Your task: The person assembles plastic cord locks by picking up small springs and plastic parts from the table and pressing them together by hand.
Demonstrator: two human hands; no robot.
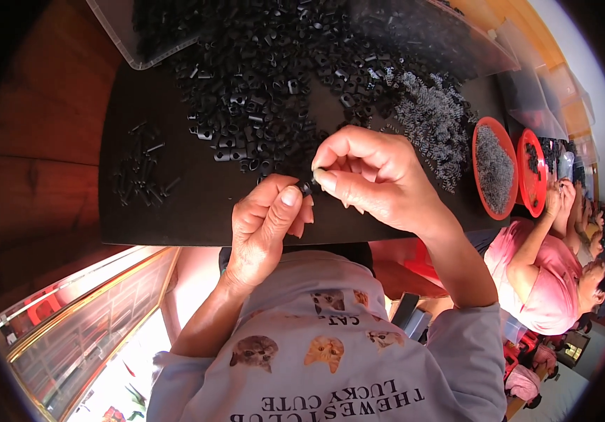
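Note:
Near the front edge of the dark table, my left hand is closed, pinching a small black cylindrical part between thumb and fingers. Just to its right, the thumb and forefinger of my right hand are pressed together, close to the part's end. What my right fingers hold is too small and covered to make out. Beyond my hands spreads a heap of small black tubular parts with holes. Right of the heap lies a pile of small metal coil springs.
Slim black rod-like pieces lie loose at the table's left. A clear plastic bin stands at the far left. On the right are a red bowl of springs and another red bowl. A co-worker in pink sits beyond.

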